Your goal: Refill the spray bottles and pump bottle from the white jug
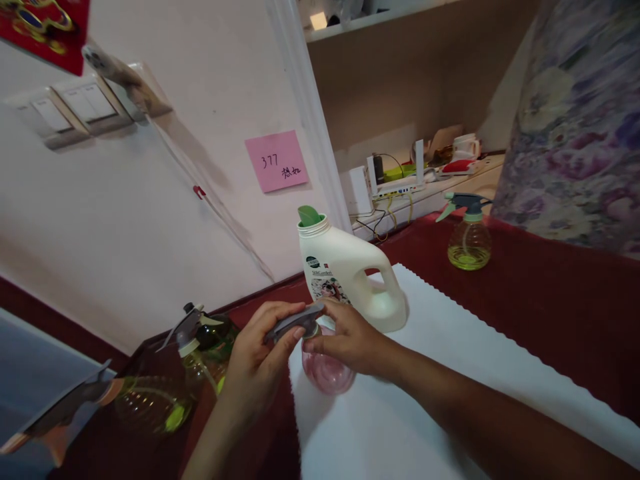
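A pink see-through spray bottle (327, 373) stands on the white cloth (380, 427), in front of a white detergent jug (357, 267). My left hand (265, 343) is closed on the grey spray head (295, 323) at the top of this bottle, thumb below and fingers above. Round the bottle's neck and shoulder, my right hand (350, 337) is closed too. My fingers cover much of the neck, so I cannot tell how tightly the head sits. The jug is uncapped, with a green spout (309, 215) in its mouth.
At the left, a yellow-tinted spray bottle (150, 403) lies tilted near another spray bottle (193, 357) and a dark bottle (217, 333). One more spray bottle (469, 240) stands at the right on the red tabletop (550, 293). A white router (397, 189) sits behind.
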Available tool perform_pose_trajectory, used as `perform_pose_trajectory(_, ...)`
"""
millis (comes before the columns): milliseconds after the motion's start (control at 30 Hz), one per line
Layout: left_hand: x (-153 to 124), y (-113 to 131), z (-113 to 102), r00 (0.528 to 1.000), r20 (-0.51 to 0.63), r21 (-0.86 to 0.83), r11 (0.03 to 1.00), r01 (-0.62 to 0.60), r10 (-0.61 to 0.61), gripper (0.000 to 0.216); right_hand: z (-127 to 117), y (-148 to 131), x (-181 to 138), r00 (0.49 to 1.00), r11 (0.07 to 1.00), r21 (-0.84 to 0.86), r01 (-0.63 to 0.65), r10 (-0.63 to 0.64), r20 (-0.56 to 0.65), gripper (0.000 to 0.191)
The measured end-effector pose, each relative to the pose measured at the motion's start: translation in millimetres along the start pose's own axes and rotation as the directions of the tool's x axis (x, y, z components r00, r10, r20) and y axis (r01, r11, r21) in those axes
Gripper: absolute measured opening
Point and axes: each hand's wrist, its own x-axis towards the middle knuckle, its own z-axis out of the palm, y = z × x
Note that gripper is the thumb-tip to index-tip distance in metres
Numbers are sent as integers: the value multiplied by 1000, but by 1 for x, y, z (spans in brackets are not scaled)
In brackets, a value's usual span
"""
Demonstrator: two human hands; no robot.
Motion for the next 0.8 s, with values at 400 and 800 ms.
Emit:
perform_pose_trajectory(400,1,0,1,1000,-2,-29,1000,-11,11,18,-1,-1,0,997,999,38,35,-38,66,16)
perform_pose_trajectory(800,1,0,-1,1000,16,-1,1000,-20,20,19,-13,-4,4,983,999,38,38,-45,180,16)
